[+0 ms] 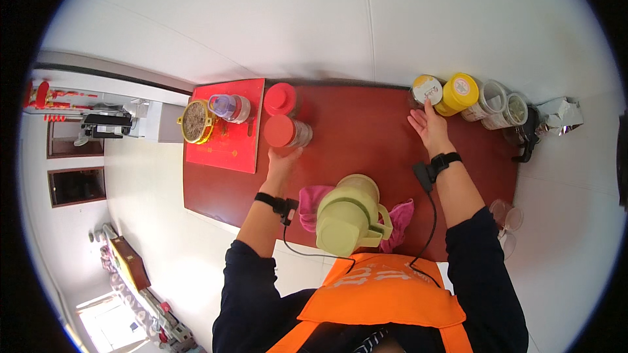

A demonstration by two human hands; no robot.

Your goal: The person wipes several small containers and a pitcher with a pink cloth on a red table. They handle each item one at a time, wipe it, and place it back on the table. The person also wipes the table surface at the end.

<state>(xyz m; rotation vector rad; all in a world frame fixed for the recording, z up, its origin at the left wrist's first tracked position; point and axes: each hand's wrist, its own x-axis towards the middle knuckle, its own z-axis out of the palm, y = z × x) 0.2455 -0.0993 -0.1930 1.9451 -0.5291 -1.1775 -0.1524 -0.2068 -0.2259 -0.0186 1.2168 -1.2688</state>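
Note:
My left hand [281, 163] is at the near side of a clear jar with a flat red lid [279, 131]. The lid hides most of its fingers, so whether they grip the jar is unclear. Just behind stands another jar with a knobbed red lid [280, 99]. My right hand [431, 127] is palm up with fingers apart, one fingertip at the edge of a jar with a white and yellow lid [427, 89]. To its right stands a yellow canister [457, 94]. Between my forearms, a pale green lidded jug [346, 220] stands near the table's front edge.
Pink cloths [398, 220] lie beside the jug on the red-brown table [353, 127]. A red board [221, 154] holds a purple-capped bottle [230, 107] and a yellow-rimmed container [196, 122]. Clear canisters [492, 98], a black handle [529, 132] and crumpled foil [562, 116] stand right, along the wall.

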